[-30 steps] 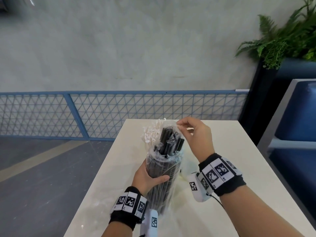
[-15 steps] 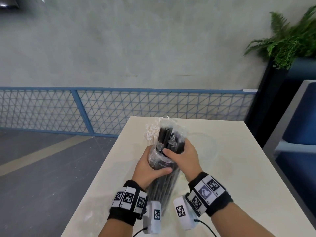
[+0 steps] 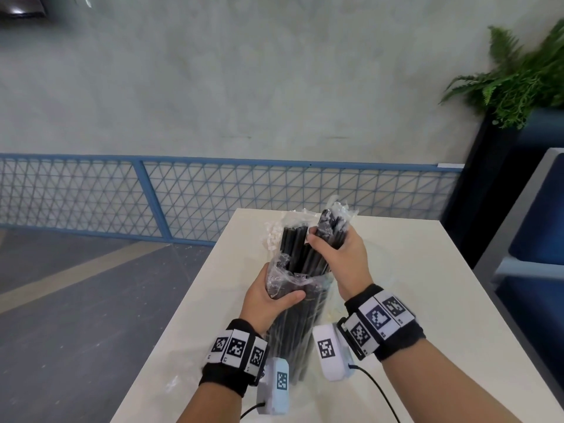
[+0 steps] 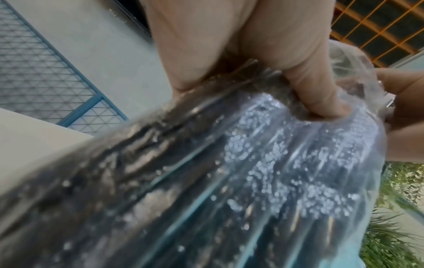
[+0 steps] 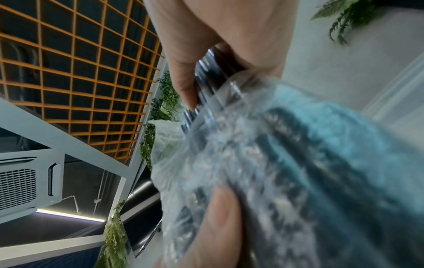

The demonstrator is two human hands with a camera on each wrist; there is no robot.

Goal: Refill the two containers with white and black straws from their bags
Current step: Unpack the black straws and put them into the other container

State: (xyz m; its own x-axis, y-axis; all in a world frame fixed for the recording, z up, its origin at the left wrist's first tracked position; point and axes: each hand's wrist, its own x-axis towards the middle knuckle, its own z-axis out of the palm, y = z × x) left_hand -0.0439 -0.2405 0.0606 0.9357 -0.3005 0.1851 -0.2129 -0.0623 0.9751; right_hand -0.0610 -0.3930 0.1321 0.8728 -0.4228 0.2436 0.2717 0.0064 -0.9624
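Both hands grip: left hand fingers around the unlabelled straw bag, right hand clutching black straws.

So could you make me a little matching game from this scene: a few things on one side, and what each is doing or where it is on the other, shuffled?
Things:
1. left hand
2. right hand
3. white straws
4. plant

States or places:
a. stands at the far right, beyond the table
b. grips a handful of black straws pulled up out of the bag
c. show behind the bag, on its left side
d. holds the clear bag around its middle

Pairs: 1-d, 2-b, 3-c, 4-a
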